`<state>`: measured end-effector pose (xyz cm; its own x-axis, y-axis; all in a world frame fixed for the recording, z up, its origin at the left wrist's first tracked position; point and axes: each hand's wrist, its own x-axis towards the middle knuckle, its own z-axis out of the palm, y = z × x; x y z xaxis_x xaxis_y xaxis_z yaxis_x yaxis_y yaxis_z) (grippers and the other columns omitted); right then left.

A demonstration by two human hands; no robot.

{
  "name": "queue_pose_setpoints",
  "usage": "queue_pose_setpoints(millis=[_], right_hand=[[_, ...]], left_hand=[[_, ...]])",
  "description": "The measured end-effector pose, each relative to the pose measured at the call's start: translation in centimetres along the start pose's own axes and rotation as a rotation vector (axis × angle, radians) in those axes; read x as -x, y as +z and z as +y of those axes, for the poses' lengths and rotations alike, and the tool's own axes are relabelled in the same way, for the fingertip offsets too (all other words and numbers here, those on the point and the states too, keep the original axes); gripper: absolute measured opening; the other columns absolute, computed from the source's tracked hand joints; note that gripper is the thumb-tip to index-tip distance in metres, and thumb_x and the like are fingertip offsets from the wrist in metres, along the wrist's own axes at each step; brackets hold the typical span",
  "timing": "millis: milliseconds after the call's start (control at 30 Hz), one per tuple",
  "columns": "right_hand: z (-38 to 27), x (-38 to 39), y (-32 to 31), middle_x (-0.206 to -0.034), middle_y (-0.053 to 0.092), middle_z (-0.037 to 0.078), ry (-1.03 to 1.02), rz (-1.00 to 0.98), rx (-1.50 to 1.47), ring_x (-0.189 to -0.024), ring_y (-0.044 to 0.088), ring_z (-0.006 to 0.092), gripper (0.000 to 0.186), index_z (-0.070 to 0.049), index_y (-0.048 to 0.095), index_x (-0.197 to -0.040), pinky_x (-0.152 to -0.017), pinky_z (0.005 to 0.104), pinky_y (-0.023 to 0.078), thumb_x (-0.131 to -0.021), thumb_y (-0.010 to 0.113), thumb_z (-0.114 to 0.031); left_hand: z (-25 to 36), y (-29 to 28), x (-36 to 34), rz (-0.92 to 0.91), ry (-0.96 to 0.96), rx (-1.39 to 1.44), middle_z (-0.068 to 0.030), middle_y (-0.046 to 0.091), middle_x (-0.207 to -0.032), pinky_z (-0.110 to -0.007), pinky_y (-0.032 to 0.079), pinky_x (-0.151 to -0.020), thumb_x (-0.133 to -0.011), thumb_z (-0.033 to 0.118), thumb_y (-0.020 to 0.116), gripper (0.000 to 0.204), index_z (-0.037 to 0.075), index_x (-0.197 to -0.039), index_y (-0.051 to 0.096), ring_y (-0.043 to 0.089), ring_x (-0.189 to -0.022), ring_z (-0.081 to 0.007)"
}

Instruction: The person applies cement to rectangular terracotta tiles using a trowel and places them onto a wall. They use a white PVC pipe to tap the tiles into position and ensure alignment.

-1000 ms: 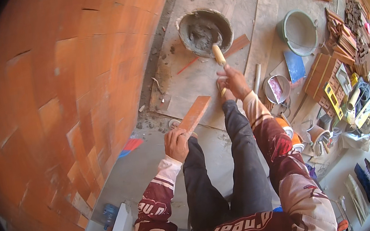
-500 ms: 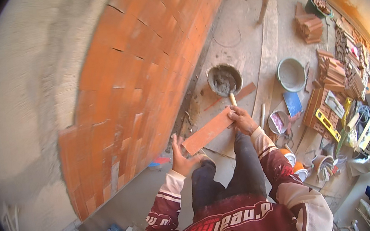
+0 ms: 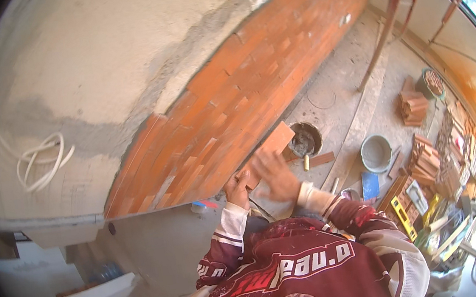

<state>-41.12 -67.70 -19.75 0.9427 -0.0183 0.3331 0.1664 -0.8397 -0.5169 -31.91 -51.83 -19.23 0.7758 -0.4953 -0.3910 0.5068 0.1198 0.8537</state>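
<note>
A flat orange brick tile [image 3: 276, 139] slants up and away in front of me, close to the tiled wall. Its near end is gripped by my left hand [image 3: 237, 191], fingers closed around it. Over the tile's right side, my right hand [image 3: 278, 177] is spread with its fingers apart, slightly blurred; whether it touches the tile I cannot tell. Just beyond sits a dark bucket of grey mortar [image 3: 308, 133], with a wooden handle [image 3: 307, 163] upright at its near rim. Orange tiles [image 3: 206, 134] in staggered rows cover the lower wall, below bare plaster [image 3: 93, 53].
To the right stand a grey bucket [image 3: 376, 153], a blue sheet [image 3: 370, 186], stacked tiles [image 3: 424, 154] and a yellow spirit level [image 3: 403, 218]. A slanting pole [image 3: 383, 39] rises ahead. White cable [image 3: 44, 159] hangs at left; a loose tile [image 3: 322, 159] lies by the mortar.
The tile has moved forward toward the wall. My left hand, formerly open beside it, now grips its near end. My right hand has let go and opened. The view has tilted up the wall.
</note>
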Motion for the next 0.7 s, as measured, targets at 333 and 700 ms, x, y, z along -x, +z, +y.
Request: queue_pose_setpoints(millis=[333,700], right_hand=[[7.1,-5.2,0.1,-0.148,0.030,0.034,0.530,0.141,-0.019,-0.139,0.027,0.0470,0.078,0.001,0.034,-0.146,-0.108,0.0564,0.030,-0.091,0.057,-0.050],[5.9,-18.8,-3.9,-0.092,0.067,0.008,0.410,0.056,-0.736,-0.086,0.062,0.0145,0.035,0.004,0.055,-0.111,-0.077,0.0286,0.050,-0.087,0.070,-0.016]], left_hand=[[7.1,-6.2,2.2,0.186,0.311,-0.058,-0.0036,0.064,-0.097,-0.023,0.048,-0.071,-0.093,0.014,0.064,0.022,-0.001,-0.108,0.064,0.058,-0.081,-0.0095],[11.5,-9.3,-6.5,0.060,0.491,-0.251,0.0059,0.042,-0.070,-0.024,0.030,-0.052,-0.088,0.026,0.070,0.025,0.003,-0.094,0.064,0.036,-0.064,-0.0048]])
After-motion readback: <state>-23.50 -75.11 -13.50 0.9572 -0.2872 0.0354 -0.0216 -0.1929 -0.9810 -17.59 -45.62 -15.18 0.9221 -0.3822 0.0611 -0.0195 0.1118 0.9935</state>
